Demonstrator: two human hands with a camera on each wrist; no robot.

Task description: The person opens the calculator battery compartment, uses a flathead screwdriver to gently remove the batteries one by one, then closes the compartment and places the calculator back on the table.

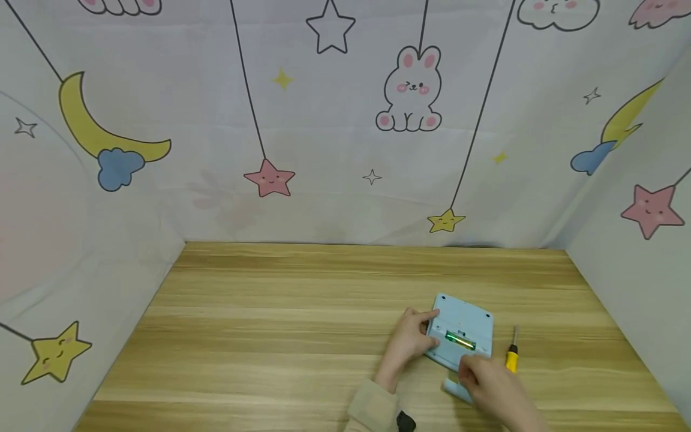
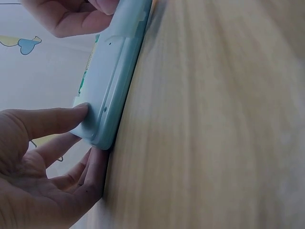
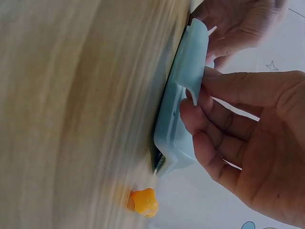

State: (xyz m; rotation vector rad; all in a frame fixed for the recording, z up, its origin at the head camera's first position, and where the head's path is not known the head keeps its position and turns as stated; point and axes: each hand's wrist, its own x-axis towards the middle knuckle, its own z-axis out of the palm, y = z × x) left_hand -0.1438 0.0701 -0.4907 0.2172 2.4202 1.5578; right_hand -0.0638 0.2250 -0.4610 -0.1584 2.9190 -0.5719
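Observation:
A light-blue calculator (image 1: 466, 315) lies back side up on the table, its battery bay uncovered with a green battery (image 1: 460, 341) in it. My left hand (image 1: 408, 337) grips the calculator by its left edge; in the left wrist view the thumb (image 2: 71, 116) presses on the back while other fingers reach under the edge. Between thumb and fingers, my right hand (image 1: 495, 384) pinches a curved light-blue battery cover (image 1: 456, 390) at the near edge of the calculator. The right wrist view shows the cover (image 3: 191, 62) overlapping the calculator's side.
Just right of the calculator lies a screwdriver (image 1: 512, 359) with a yellow and black handle, its tip pointing away. A patterned cloth (image 1: 335, 120) hangs behind the wooden table (image 1: 259, 336) and along both sides. Something small and black (image 1: 405, 421) shows beside the left sleeve.

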